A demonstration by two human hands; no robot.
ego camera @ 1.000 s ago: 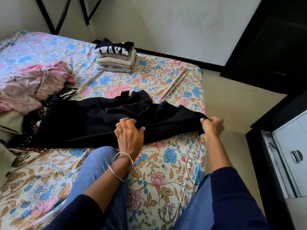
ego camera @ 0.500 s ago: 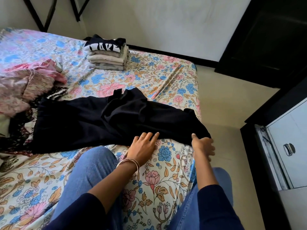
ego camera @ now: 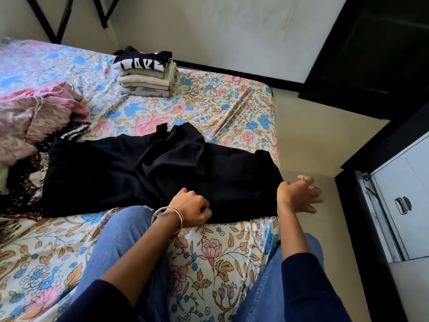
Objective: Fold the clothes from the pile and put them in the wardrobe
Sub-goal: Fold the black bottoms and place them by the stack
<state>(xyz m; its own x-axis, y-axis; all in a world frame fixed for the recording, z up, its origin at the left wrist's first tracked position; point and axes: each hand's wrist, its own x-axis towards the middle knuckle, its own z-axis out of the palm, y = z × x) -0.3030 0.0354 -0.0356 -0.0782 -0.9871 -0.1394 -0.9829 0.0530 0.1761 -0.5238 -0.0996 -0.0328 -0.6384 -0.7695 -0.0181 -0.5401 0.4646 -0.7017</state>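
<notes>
Black garment (ego camera: 162, 173) flat on bed (ego camera: 209, 108); left hand (ego camera: 192, 206) curled, pinching near hem; right hand (ego camera: 298, 194) fingers loose beside corner.

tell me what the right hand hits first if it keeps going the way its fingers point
The right hand sits at the bed's edge, fingers spread toward the right. That way looks free over bare floor until the white cabinet door, though depth is hard to judge.
</notes>
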